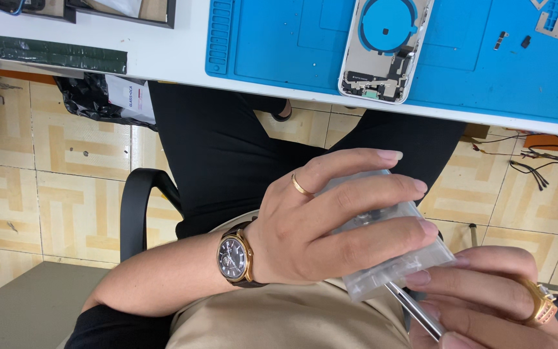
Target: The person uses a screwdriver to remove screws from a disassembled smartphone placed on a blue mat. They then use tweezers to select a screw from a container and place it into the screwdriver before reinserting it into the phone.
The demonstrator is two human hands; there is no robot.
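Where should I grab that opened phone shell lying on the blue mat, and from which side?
Grip the opened silver phone shell by its two long metal edges, coming straight down from above. It lies flat on the ridged blue work mat, inside up, so the rim is the safest hold; the blue round coil and small parts inside are best left untouched.

- The left hand (330, 220), wearing a thin gold ring and a dark-faced gold wristwatch (235, 258), wraps its fingers over a small clear plastic bag (398, 258).
- The right hand (492, 297), with a chunky gold ring, pinches the bag's lower edge and grips slim metal tweezers (414, 310) just beneath it.
- On the white table (163, 55) above lies a blue silicone work mat (279, 45).
- An opened phone back housing with a blue round coil (385, 48) rests on the mat.
- Small metal parts (553, 26) lie at the mat's far corner.
- Below are black trousers, a black chair armrest (137, 207) and beige patterned floor tiles (27, 168).
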